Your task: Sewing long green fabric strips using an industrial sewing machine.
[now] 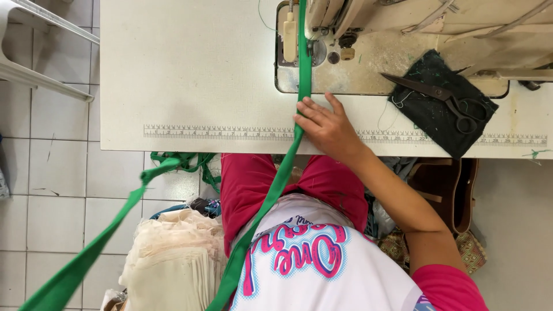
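Pressing flat, the right hand spreads fingers on the soft, limp green strap at the table's 6 o'clock edge; left hand unseen.

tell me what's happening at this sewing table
A person sits at a sewing machine set into a white table. Their right hand presses flat on a long green fabric strip that runs from the lap, over the table edge, up under the machine's needle area. The left hand is out of view. Black scissors lie on a dark cloth to the right. Folded cream fabric is stacked on the floor.
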